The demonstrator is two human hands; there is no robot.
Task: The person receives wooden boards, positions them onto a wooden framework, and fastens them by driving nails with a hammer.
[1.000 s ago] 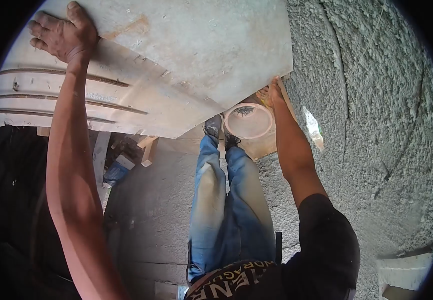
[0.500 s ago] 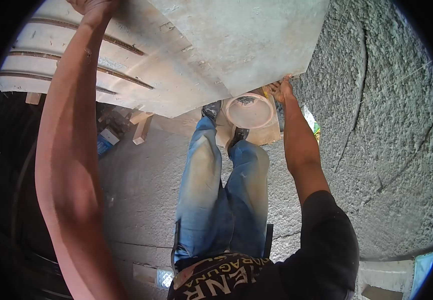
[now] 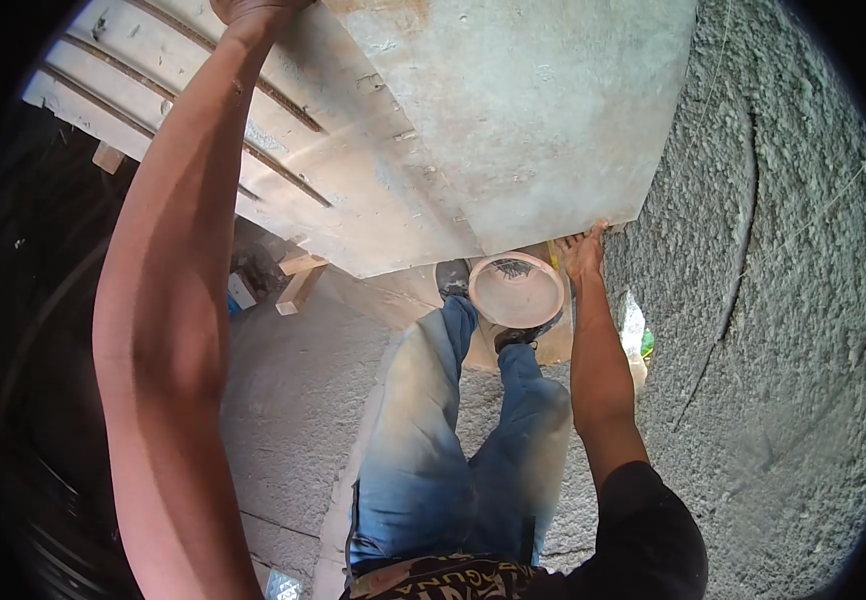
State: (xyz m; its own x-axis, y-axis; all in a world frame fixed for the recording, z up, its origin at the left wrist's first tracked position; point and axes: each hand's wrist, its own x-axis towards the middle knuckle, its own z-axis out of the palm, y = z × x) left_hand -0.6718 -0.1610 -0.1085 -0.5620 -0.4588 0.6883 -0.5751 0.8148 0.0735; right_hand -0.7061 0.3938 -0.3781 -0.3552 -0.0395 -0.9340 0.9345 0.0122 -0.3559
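Observation:
A large pale board [image 3: 523,110] with a worn, stained face fills the upper middle. Its left part carries several long dark slots. At the top edge of the view my left hand [image 3: 258,8] rests against the board, its fingers mostly cut off by the frame. My right hand [image 3: 581,252] is at the board's lower right edge, fingers spread and pointing up, the tips touching or just under that edge. Just below the board, between my shoes and my right hand, sits a round pinkish basin [image 3: 517,292] with some dark residue inside.
Rough grey wall [image 3: 783,300] runs down the right side, with a small bright gap [image 3: 634,325] beside my right forearm. Wood blocks [image 3: 301,285] lie at the left near a dark area. My shoes [image 3: 452,278] stand close to the basin.
The board has shifted right in view, its lower right corner now lower than half a second ago. My left hand has moved right and up to the frame edge; one foot has stepped.

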